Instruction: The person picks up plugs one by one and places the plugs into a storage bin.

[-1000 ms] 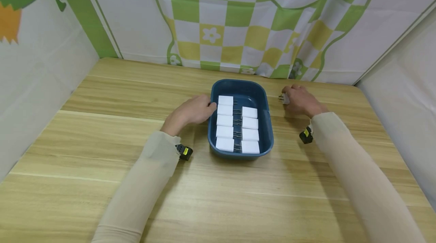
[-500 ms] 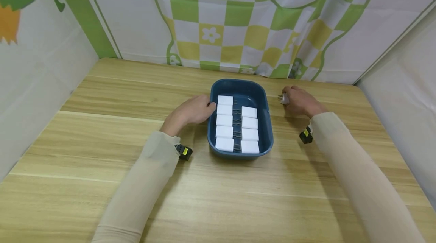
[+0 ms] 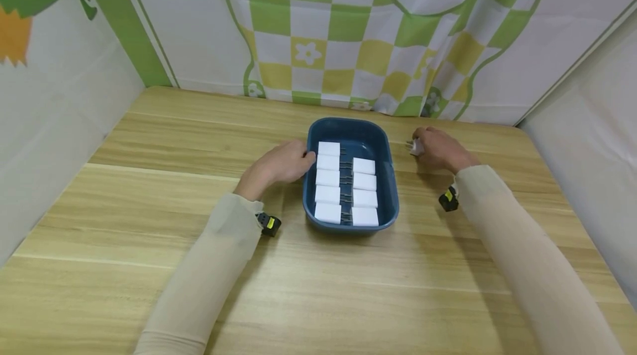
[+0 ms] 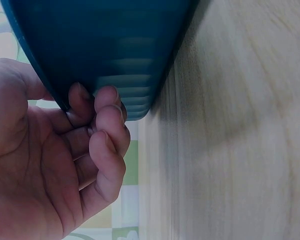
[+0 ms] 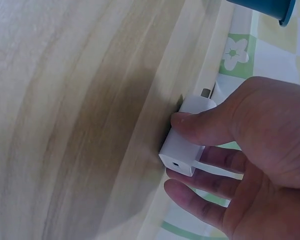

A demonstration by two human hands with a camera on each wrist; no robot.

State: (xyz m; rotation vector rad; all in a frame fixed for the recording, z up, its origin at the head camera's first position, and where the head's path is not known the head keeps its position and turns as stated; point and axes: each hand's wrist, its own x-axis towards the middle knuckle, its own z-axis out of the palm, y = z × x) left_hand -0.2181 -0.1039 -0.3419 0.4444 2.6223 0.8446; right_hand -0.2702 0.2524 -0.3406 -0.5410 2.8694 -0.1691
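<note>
My left hand (image 3: 286, 161) grips the left rim of a dark blue plastic bin (image 3: 391, 194) between thumb and curled fingers. In the left wrist view the fingertips (image 4: 110, 117) bend against the bin's outer wall. Inside it, white charger plugs lie in two columns, several in the left column (image 3: 328, 178) and several in the right column (image 3: 365, 182), their prongs facing each other in the middle. To the right of the bin, my right hand (image 3: 440, 147) pinches another white charger plug (image 5: 185, 135) at the table surface. Its prongs point left, toward the bin, and a small port shows at its other end.
A wood-grain table (image 3: 348, 294) carries everything. Along its back edge hangs a white curtain (image 3: 343, 51) with green and yellow checks. White fabric walls (image 3: 592, 139) stand at both sides. A black wrist camera (image 3: 449, 199) sits on each cuff.
</note>
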